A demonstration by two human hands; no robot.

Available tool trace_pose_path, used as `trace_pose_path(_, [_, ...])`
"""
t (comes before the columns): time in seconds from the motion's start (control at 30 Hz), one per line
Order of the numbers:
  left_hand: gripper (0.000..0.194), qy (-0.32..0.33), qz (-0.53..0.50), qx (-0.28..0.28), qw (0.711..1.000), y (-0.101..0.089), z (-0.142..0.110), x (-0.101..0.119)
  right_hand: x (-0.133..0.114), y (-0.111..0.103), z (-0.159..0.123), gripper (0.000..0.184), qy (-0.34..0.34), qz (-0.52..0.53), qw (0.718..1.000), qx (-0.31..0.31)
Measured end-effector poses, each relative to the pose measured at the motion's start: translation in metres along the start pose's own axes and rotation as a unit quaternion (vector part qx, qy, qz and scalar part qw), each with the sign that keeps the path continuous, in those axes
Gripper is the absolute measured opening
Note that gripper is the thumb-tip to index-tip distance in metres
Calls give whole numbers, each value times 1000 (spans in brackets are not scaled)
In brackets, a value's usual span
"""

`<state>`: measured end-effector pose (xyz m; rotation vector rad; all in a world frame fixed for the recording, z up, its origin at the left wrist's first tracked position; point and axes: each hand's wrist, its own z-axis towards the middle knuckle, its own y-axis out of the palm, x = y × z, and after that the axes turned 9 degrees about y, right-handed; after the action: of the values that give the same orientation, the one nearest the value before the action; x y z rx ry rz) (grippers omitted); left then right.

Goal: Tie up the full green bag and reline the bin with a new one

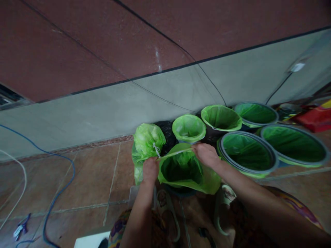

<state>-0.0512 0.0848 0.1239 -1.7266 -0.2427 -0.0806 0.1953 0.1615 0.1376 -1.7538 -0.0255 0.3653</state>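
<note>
A green trash bag [181, 174] hangs open inside a dark bin [178, 190] between my feet. My left hand [150, 169] is closed on the far left part of the bag's rim. Across from it, my right hand [206, 154] pinches the same rim on the right. The edge between them is stretched taut, with a pale strip along it. Just beyond my left hand stands a filled green bag [148, 137] tied with white string [156, 148]. My fingertips are partly hidden by the hands themselves.
Several green-lined bins stand along the wall, including a small bin [188, 128] and a grey-rimmed bin [248, 151]. A black bag [166, 132] sits behind. A blue hose [72, 168] crosses the tiles at left, near keys [20, 228]. Slippers [167, 213] flank the bin.
</note>
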Motion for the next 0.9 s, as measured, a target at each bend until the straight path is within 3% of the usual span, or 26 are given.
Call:
trace_pose_path(0.2, [32,-45,-2,-7,999,-2,1,-6,0,-6,-1,34,21,-15,1000,-14])
trace_pose_path(0.43, [36,-34,-108,9,994,-11,3,-4,5,-3,-1,35,5,-2,1000,15])
trace_pose_path(0.63, [32,-49,-57,4,997,-10,2,-10,13,-10,4,39,59,-9,998,22])
trace_pose_path(0.9, [34,-57,-18,-14,998,-18,-2,-15,24,-13,7,37,78,-54,995,26])
